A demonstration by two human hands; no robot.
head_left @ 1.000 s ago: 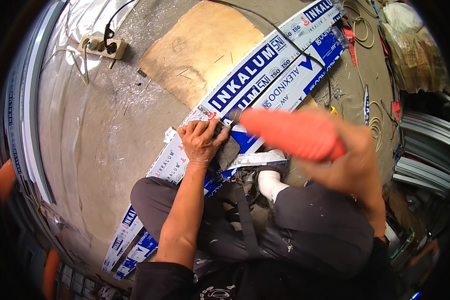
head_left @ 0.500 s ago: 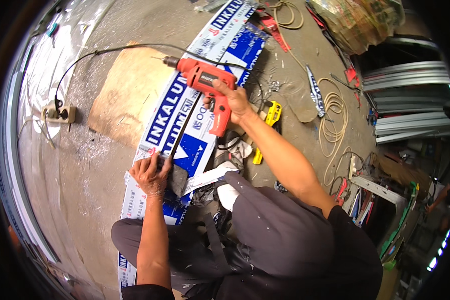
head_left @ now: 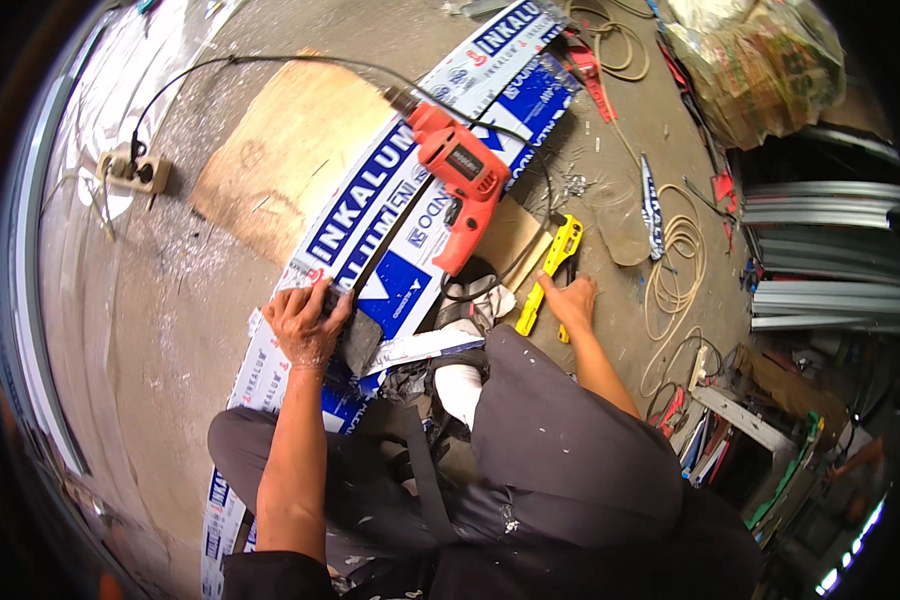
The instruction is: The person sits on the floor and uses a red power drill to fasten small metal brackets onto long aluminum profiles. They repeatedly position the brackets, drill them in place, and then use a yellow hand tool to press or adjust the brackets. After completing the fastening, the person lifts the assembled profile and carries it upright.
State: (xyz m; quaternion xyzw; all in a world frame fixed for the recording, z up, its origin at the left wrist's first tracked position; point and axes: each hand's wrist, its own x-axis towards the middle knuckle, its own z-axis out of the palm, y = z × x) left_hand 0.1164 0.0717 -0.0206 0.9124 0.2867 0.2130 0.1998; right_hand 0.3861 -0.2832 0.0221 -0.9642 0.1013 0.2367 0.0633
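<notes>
My left hand [head_left: 305, 322] is closed over a long aluminium profile [head_left: 365, 215] wrapped in blue and white printed film; a small dark piece shows by its fingertips. To the right, my right hand [head_left: 570, 303] grips a yellow two-handled hand riveter [head_left: 552, 270], thumb on one handle, its other fingers partly hidden. A red electric drill [head_left: 460, 175] lies across the wrapped profiles, chuck toward the far left, untouched by either hand. Beside my left hand is a dark grey block [head_left: 360, 343], with a strip of white film [head_left: 425, 348] near it.
A plywood sheet [head_left: 290, 150] lies under the profiles' left side. The drill's black cable [head_left: 320, 60] arches toward a socket block [head_left: 135, 172] on the left. Coiled beige hose [head_left: 678, 255], stacked metal profiles [head_left: 820, 205] and a tool box [head_left: 735, 415] stand at the right.
My right hand has let go of the drill, leaving it on the profiles, and has moved down right onto the hand riveter. My left hand stays on the profile. The whole view has shifted slightly.
</notes>
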